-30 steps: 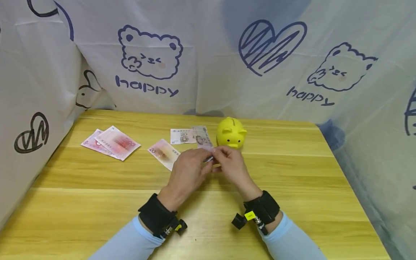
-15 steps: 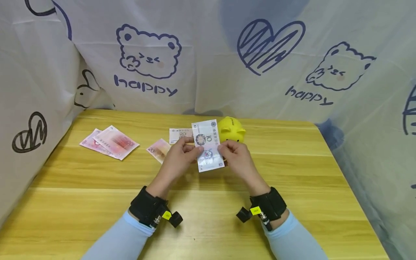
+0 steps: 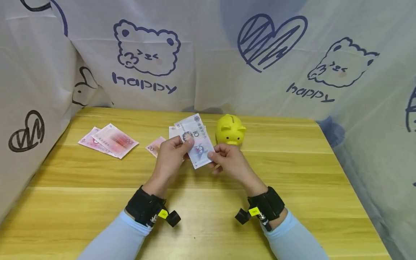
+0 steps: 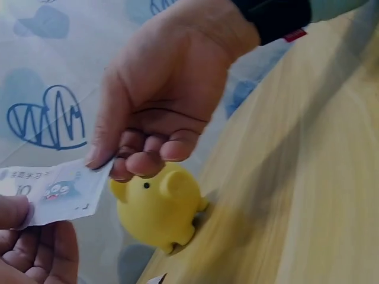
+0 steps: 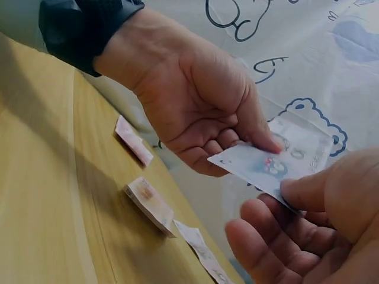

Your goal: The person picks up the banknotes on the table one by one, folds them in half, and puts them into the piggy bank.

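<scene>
My left hand [image 3: 169,155] pinches the left side of a 10 banknote [image 3: 202,146] between thumb and fingers. At the note's lower right edge, my right hand [image 3: 230,161] pinches it too, so it hangs tilted above the table. Both wrist views show the note stretched flat between the two thumbs. Just behind the right hand stands a yellow piggy bank [image 3: 230,131], its slot facing up. Under and behind the left hand lie a 20 banknote [image 3: 154,146] and a pale banknote [image 3: 172,132], both partly hidden.
Two overlapping pink-red banknotes, the upper one [image 3: 117,141] marked 100, lie at the left of the wooden table [image 3: 292,173]. A white cloth [image 3: 214,72] with drawn bears and hearts hangs behind and along the sides.
The hands first worked close together by the pig; then the 10 banknote came up into view between them. Since then the note has tilted and shifted left, uncovering the piggy bank.
</scene>
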